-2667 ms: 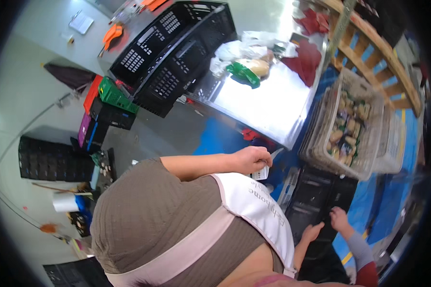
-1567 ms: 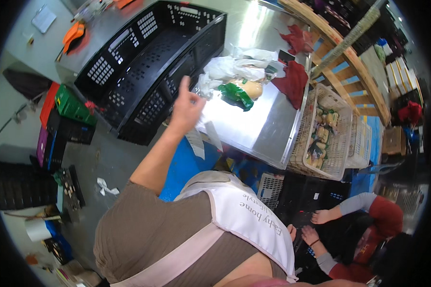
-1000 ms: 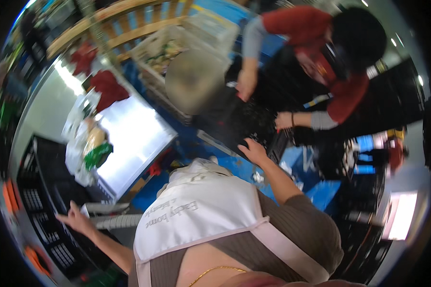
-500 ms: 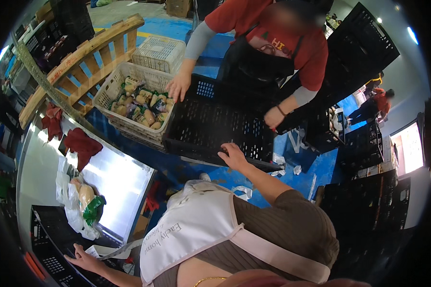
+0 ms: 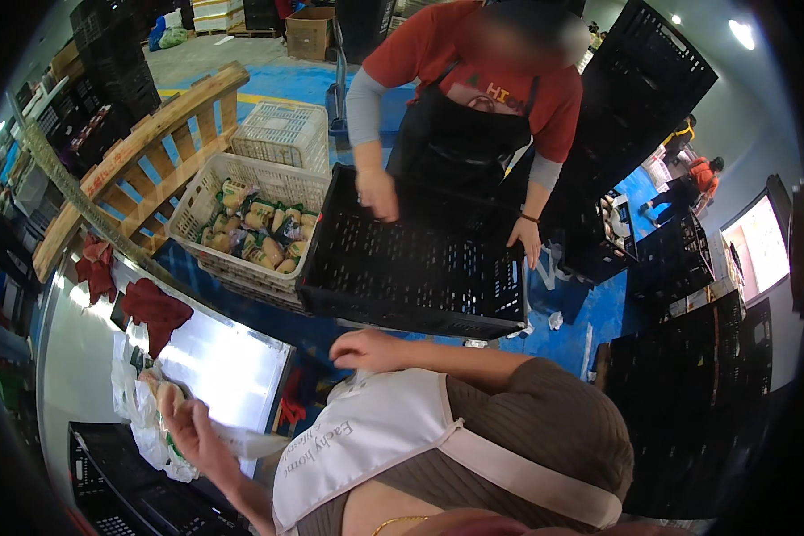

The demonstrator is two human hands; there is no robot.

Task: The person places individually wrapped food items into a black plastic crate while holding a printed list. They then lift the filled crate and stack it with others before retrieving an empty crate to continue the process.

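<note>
My left hand [image 5: 190, 433] is open over the steel table, its slightly blurred fingers spread beside bagged vegetables [image 5: 148, 397] in clear and white plastic. A pale strip [image 5: 250, 443] runs between that wrist and my apron. My right hand [image 5: 368, 350] is held before the white apron [image 5: 366, 438], fingers loosely bent, thumb apart, with nothing visible in it. Just beyond it, apart from the hand, is a large black slotted crate [image 5: 402, 259] with nothing seen inside. Across the crate a co-worker in red has one hand [image 5: 378, 194] over its far left side and another hand [image 5: 525, 239] at its right rim.
A white crate [image 5: 186, 219] of bagged brownish vegetables stands left of the black crate, with a second white crate [image 5: 281, 134] behind it. Red cloths [image 5: 154, 313] lie on the steel table [image 5: 232, 357]. Another black crate [image 5: 107, 460] sits near my left forearm. Black crates stack at right [image 5: 688, 384].
My right hand has left the black crate's near rim and drawn back left. My left hand has risen from the lower black crate to the bagged vegetables. The co-worker's hands have shifted on the crate.
</note>
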